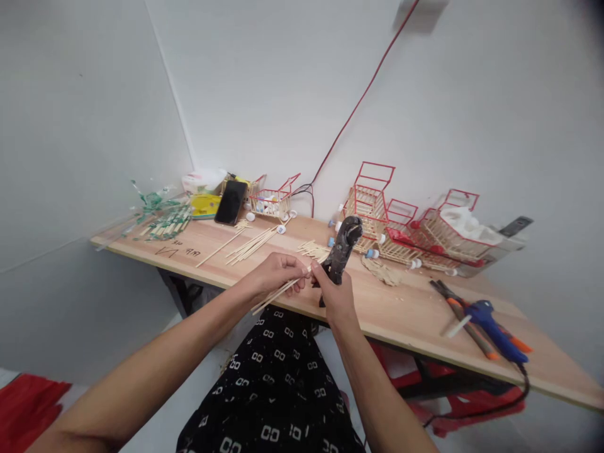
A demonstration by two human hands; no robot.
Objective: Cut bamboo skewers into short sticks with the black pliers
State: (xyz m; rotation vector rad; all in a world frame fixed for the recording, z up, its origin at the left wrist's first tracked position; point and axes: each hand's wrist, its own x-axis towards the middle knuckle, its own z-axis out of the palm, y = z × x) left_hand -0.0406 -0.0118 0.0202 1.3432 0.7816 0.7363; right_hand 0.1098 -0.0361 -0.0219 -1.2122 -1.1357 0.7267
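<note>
Between the fingers of my left hand (283, 275) are a few thin wooden sticks (278, 297), their long ends slanting down toward my lap. My right hand (338, 294) is wrapped round a dark cutting tool (343, 250) that looks like pruning pliers, its head pointing up and away. My right thumb meets the upper ends of the sticks, close to my left fingertips. Just beyond my hands lies a pile of short cut sticks (312, 250). Longer loose sticks (252, 245) rest on the table to its left.
Small stick-built carts with red rims (368, 198) stand along the wall, with a brown crumpled scrap (381, 270) before them. At right lie a blue glue gun (493, 327) and orange-handled pliers (465, 321). A phone (231, 202) leans at back left near bagged sticks (167, 220).
</note>
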